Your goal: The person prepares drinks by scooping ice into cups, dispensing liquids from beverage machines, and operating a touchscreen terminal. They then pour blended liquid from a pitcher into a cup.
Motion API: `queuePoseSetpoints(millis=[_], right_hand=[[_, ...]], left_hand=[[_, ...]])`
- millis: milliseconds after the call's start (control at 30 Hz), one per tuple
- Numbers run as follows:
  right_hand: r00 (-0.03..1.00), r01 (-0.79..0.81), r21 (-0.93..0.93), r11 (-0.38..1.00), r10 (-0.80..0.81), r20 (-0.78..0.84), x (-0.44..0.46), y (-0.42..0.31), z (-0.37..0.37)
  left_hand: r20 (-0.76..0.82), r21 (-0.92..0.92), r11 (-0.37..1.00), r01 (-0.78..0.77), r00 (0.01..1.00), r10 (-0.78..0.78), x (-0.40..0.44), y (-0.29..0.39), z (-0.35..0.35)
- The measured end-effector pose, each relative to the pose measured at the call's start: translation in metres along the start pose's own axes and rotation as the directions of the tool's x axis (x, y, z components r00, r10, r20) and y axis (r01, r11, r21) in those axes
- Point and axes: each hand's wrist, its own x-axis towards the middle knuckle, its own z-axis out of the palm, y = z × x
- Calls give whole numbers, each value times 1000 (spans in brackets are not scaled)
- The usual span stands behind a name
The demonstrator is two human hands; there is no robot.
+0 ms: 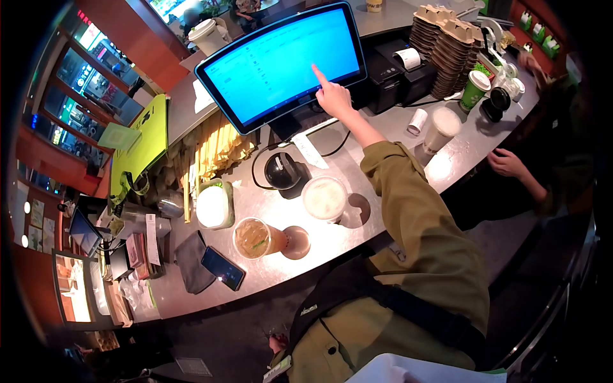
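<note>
My right hand (334, 97) reaches over the counter with its index finger stretched out to a lit blue touchscreen monitor (274, 60). Its other fingers are curled and hold nothing; whether the fingertip presses the glass I cannot tell. Below the wrist stand a black dome-shaped scanner (282, 170) and a cup with a pale foamy top (324, 199). A clear cup of amber drink (254, 239) is nearer the counter's front edge. Only a small part of my left hand (278, 343) shows beside the black apron (332, 300), low in the view; its fingers are mostly hidden.
A phone (223, 268) lies at the counter's front edge. Black printers (399, 73), stacked cardboard cup carriers (444, 51), a green cup (475, 90) and another foamy cup (442, 130) stand to the right. Another person's hand (509, 163) hangs by the counter's right edge.
</note>
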Motion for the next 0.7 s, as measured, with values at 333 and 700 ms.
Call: queuePoseSetpoints(millis=[333, 700], right_hand=[[999, 42, 9, 999, -42, -17, -16, 18, 11], [990, 94, 52, 994, -88, -108, 0, 15, 3]], left_hand=[[-71, -9, 1000, 8, 997, -8, 5, -4, 9], [17, 215, 944, -250, 968, 252, -6, -10, 13]])
